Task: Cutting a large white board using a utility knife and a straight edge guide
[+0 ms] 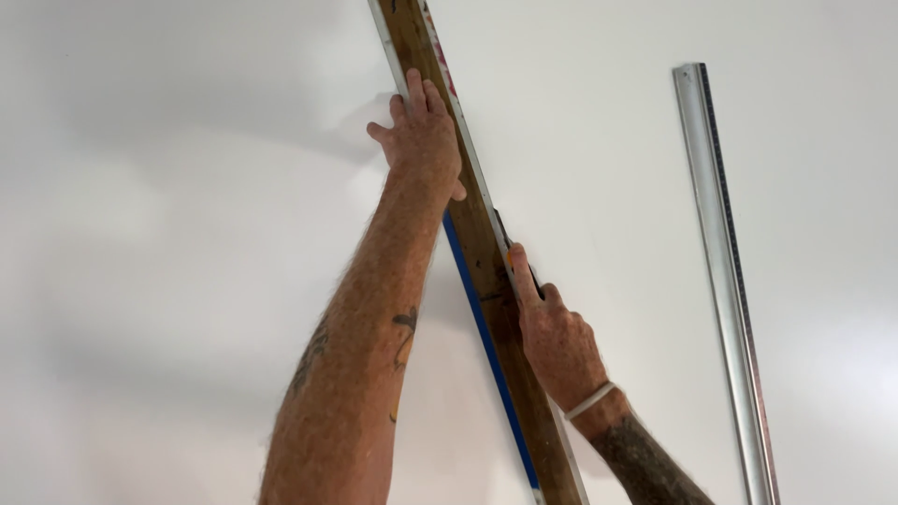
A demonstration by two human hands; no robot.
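Long wooden straightedge, blue-edged, lying diagonally against a white surface. Left hand is pressing flat on its upper part, fingers spread. Right hand is gripping a dark, slim tool along its right edge; tool type unclear. Metal ruler is resting well apart, right.

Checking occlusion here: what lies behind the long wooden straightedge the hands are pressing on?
Behind the long wooden straightedge is the plain white surface, visible on both sides. The left hand presses it flat; the right hand holds a thin dark tool along its edge. Anything directly beneath stays covered.
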